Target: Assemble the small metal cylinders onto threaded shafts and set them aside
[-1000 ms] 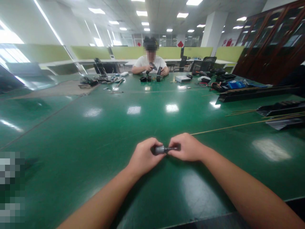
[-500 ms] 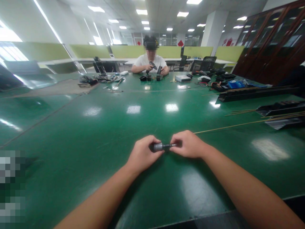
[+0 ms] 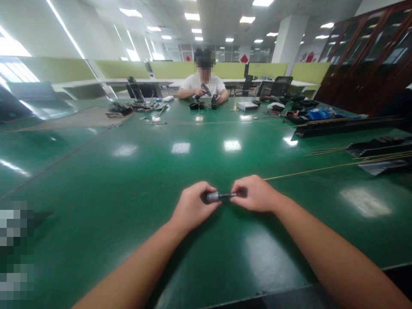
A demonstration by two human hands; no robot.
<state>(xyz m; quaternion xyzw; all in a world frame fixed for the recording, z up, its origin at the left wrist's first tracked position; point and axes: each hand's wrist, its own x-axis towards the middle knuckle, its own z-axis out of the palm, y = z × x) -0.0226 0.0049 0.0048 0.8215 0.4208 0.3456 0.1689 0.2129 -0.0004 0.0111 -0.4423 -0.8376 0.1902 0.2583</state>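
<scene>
Ceiling lights [image 3: 192,16] shone on our green counter [image 3: 106,193]. We had the fingers of our left hand [image 3: 192,205] closed around a grey cylinder [image 3: 212,197]. From it, a slim dark shaft [image 3: 226,195] reached across to the fingers of our right hand [image 3: 255,195], which pinched its other end; we could not tell what was hidden behind them. Just beyond the right fingers, a thin golden rod [image 3: 309,171] stretched away rightward. Well beyond both sets of fingers, a white box [image 3: 247,106] rested near a co-worker [image 3: 192,84] holding a dark object [image 3: 206,90].
</scene>
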